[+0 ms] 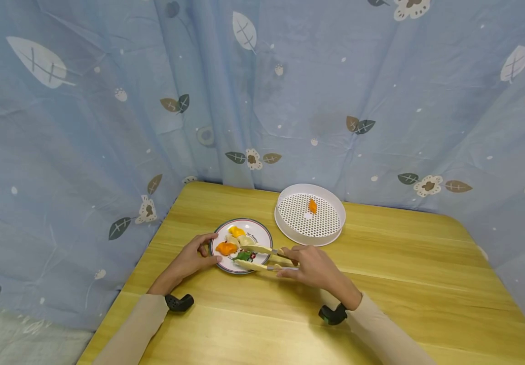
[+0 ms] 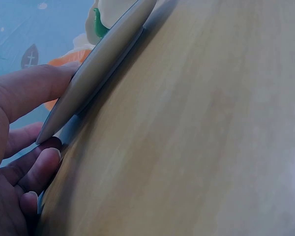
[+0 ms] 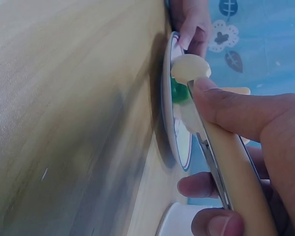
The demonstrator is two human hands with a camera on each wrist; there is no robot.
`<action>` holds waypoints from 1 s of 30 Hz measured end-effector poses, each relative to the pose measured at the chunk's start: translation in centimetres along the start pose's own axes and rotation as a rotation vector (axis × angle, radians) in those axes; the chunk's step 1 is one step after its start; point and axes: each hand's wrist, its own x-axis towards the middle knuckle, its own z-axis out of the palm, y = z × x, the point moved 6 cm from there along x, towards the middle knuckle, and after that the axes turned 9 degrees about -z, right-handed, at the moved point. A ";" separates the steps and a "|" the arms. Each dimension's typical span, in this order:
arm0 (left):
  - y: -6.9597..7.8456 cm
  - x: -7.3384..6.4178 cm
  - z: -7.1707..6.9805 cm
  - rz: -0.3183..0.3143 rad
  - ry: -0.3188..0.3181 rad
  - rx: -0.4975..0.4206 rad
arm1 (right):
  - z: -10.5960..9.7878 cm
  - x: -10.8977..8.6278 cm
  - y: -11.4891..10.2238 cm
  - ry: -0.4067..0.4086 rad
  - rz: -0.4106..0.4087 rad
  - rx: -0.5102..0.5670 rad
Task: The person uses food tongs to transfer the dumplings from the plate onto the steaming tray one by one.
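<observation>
My left hand (image 1: 192,257) pinches the near-left rim of a white plate (image 1: 264,234), thumb over the edge and fingers below it, as the left wrist view shows. On the plate lie a yellow dumpling-shaped piece (image 1: 236,231), an orange one (image 1: 226,248), pale cream ones (image 1: 246,240) and a green one (image 1: 242,255). Tongs (image 1: 252,265) with cream-coloured tips are gripped by my right hand (image 1: 312,266). Their spread tips reach over the plate on either side of the green piece. In the right wrist view, a tong tip (image 3: 189,68) partly covers the green piece (image 3: 179,91).
Behind and right of the plate stands a round white steamer basket (image 1: 280,223) with a perforated bottom, holding one small orange piece (image 1: 312,206). The wooden table (image 1: 404,274) ends at a blue patterned curtain (image 1: 308,101) at the back and sides.
</observation>
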 end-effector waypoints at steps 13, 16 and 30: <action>0.1 0.1 0.0 -0.007 0.007 -0.001 | 0.3 -0.5 -0.2 0.024 -0.025 0.019; 0.1 0.0 0.0 -0.008 0.001 -0.005 | 0.3 -0.8 -0.2 0.039 -0.033 0.021; 0.1 0.0 0.0 -0.006 0.000 0.001 | -0.9 -1.7 1.3 0.088 0.056 0.093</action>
